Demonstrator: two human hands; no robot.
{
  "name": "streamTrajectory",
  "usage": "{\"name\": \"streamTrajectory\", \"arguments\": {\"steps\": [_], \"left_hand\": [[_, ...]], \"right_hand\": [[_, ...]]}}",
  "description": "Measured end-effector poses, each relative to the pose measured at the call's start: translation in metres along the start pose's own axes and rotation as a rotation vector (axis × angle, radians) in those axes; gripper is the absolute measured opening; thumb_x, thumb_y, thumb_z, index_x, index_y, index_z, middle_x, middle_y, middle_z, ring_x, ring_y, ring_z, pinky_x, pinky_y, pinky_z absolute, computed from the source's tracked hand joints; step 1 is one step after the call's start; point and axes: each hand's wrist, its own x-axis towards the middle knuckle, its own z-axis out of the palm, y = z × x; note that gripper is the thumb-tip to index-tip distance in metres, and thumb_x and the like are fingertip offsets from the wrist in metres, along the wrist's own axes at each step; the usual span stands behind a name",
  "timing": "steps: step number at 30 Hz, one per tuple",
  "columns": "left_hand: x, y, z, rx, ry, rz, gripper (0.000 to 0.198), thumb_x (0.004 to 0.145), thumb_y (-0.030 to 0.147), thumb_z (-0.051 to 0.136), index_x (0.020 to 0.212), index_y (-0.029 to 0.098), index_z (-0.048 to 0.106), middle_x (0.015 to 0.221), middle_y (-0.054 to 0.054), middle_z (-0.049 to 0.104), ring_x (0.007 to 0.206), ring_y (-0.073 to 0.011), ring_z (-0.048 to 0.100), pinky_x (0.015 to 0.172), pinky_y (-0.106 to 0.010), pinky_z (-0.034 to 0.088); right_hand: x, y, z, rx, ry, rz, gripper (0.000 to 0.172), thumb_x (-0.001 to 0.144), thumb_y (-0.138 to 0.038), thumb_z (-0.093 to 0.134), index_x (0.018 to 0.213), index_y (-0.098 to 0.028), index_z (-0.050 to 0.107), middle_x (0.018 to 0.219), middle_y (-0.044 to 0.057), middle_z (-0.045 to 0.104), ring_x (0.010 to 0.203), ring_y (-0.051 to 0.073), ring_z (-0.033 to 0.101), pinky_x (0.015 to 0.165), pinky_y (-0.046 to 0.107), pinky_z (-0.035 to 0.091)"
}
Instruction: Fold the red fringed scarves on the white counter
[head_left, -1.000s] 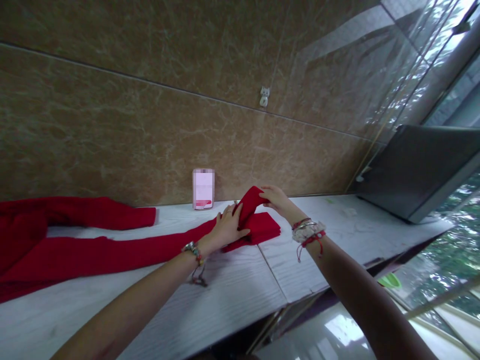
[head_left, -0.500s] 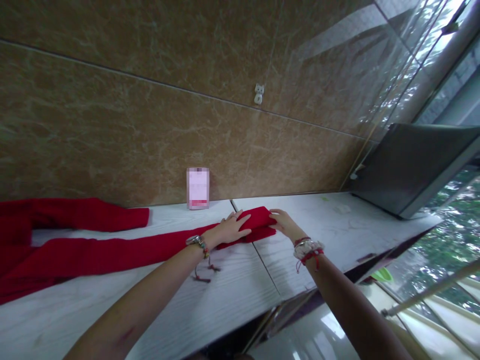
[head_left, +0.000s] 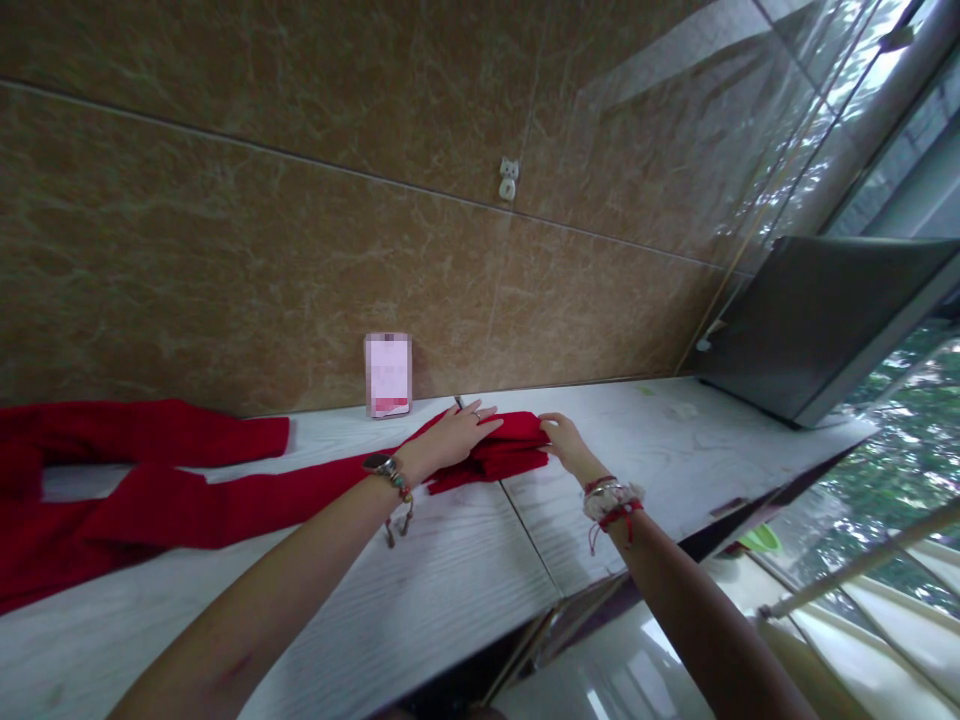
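A long red garment [head_left: 187, 495] lies stretched across a white wood-grain counter [head_left: 450, 590]. Its right end is folded into a thick stack [head_left: 514, 450]. My left hand [head_left: 454, 440] rests flat on top of that stack with its fingers stretched out. My right hand [head_left: 564, 445] touches the stack's right edge, fingers curled against the cloth. Both wrists wear beaded and red-string bracelets.
A small pink-and-white card [head_left: 388, 374] leans against the brown marble wall [head_left: 300, 230]. A little white cat-shaped hook [head_left: 508, 178] hangs on the wall. A dark grey slanted panel [head_left: 817, 320] stands at the right end. The counter's edge drops off at lower right.
The raised fold of red cloth has been laid down onto the stack. My left hand moved onto its top and flattened; my right hand dropped to the stack's right edge.
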Motion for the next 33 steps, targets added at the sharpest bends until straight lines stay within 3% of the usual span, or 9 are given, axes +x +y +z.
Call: {"name": "streamTrajectory", "arguments": {"steps": [5, 10, 14, 18, 23, 27, 33], "left_hand": [[-0.002, 0.0, 0.023, 0.001, -0.124, -0.002, 0.072, 0.069, -0.004, 0.038, 0.134, 0.026, 0.027, 0.145, -0.004, 0.02, 0.131, -0.0244, 0.017, 0.1, -0.046, 0.025], [-0.002, 0.001, 0.025, 0.046, -0.05, 0.019, 0.066, 0.071, 0.003, 0.045, 0.132, 0.023, 0.033, 0.142, -0.005, 0.028, 0.128, -0.0232, 0.026, 0.1, -0.04, 0.029], [0.001, 0.006, 0.019, 0.154, 0.076, 0.046, 0.048, 0.079, 0.002, 0.038, 0.124, 0.016, 0.044, 0.13, -0.008, 0.046, 0.121, -0.0198, 0.04, 0.097, -0.034, 0.034], [-0.001, 0.011, 0.021, 0.215, 0.182, 0.07, 0.039, 0.084, 0.003, 0.036, 0.12, 0.013, 0.048, 0.124, -0.01, 0.052, 0.118, -0.0191, 0.043, 0.096, -0.033, 0.035], [-0.006, 0.016, 0.032, 0.262, 0.174, 0.085, 0.038, 0.085, 0.004, 0.037, 0.121, 0.011, 0.046, 0.125, -0.011, 0.05, 0.117, -0.0198, 0.044, 0.095, -0.034, 0.035], [-0.005, 0.021, 0.032, 0.251, 0.232, 0.034, 0.037, 0.087, 0.007, 0.037, 0.122, 0.012, 0.045, 0.125, -0.012, 0.05, 0.12, -0.0191, 0.042, 0.096, -0.034, 0.034], [-0.007, 0.03, 0.039, 0.226, 0.148, 0.002, 0.041, 0.087, 0.028, 0.046, 0.123, 0.009, 0.044, 0.129, -0.015, 0.045, 0.122, -0.0235, 0.039, 0.095, -0.037, 0.036]], "right_hand": [[0.005, 0.008, -0.005, -0.141, 0.071, -0.015, 0.02, 0.065, -0.013, 0.047, 0.082, -0.017, 0.056, 0.052, -0.005, 0.049, 0.054, 0.012, 0.053, 0.05, 0.021, 0.044], [0.006, 0.008, -0.01, -0.228, 0.077, -0.049, 0.022, 0.062, -0.008, 0.05, 0.079, -0.018, 0.059, 0.053, -0.005, 0.054, 0.051, 0.01, 0.052, 0.051, 0.02, 0.041], [0.007, 0.005, -0.01, -0.26, 0.076, -0.094, 0.026, 0.06, -0.004, 0.05, 0.078, -0.018, 0.061, 0.058, -0.004, 0.059, 0.054, 0.01, 0.054, 0.053, 0.019, 0.041], [0.01, 0.005, -0.01, -0.254, 0.065, -0.137, 0.029, 0.059, -0.002, 0.049, 0.08, -0.018, 0.061, 0.061, -0.003, 0.061, 0.052, 0.009, 0.054, 0.049, 0.018, 0.041], [0.016, 0.007, -0.012, -0.224, 0.069, -0.196, 0.029, 0.06, -0.006, 0.049, 0.084, -0.017, 0.062, 0.071, -0.001, 0.064, 0.054, 0.01, 0.056, 0.047, 0.019, 0.043], [0.025, 0.006, -0.014, -0.217, 0.086, -0.259, 0.036, 0.06, -0.005, 0.045, 0.089, -0.018, 0.062, 0.084, 0.0, 0.066, 0.062, 0.01, 0.059, 0.053, 0.02, 0.046], [0.029, 0.024, -0.009, -0.289, 0.085, -0.281, 0.032, 0.056, -0.004, 0.045, 0.077, -0.02, 0.064, 0.068, -0.001, 0.065, 0.059, 0.012, 0.059, 0.052, 0.022, 0.047]]}}
